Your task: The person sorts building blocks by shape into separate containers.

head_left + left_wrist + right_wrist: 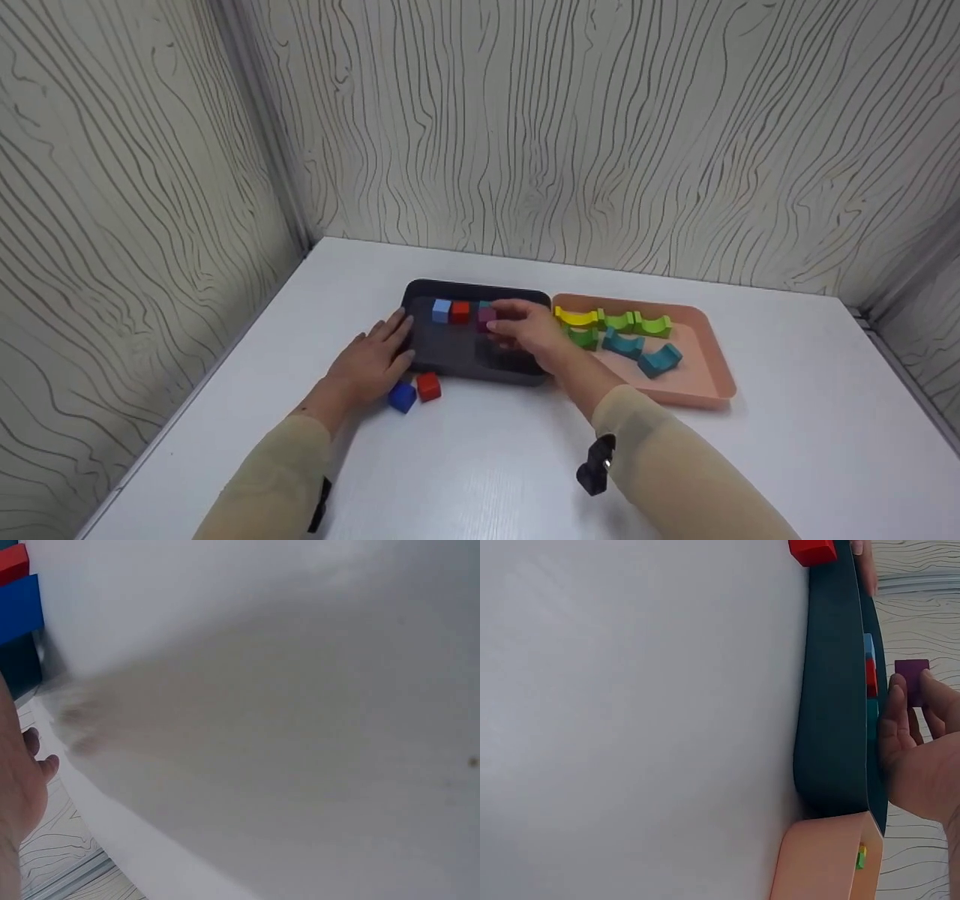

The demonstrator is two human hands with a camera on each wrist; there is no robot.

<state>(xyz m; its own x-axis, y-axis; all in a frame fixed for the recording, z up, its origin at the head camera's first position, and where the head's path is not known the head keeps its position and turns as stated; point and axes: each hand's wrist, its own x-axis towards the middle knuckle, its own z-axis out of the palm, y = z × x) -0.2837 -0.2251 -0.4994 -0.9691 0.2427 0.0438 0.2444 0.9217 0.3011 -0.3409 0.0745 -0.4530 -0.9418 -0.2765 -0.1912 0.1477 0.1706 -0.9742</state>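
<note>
My right hand (529, 330) pinches a purple cube (486, 319) between thumb and fingers, over the right part of the dark tray (450, 360). In the right wrist view the same purple cube (912, 682) shows above the tray's rim. Inside the tray stand a light blue cube (441, 310) and a red cube (460, 312), side by side. A teal cube (872, 718) is partly hidden behind the purple one in the head view. My left hand (369, 366) rests at the tray's left edge, fingers fairly straight. Close by its thumb lie a blue cube (403, 397) and another red cube (428, 387).
A pink tray (705, 352) adjoins the dark one on the right. It holds several curved blocks: a yellow one (576, 318), green ones (653, 325) and teal ones (661, 361). The white table (480, 450) meets patterned walls (570, 135) at the back and sides.
</note>
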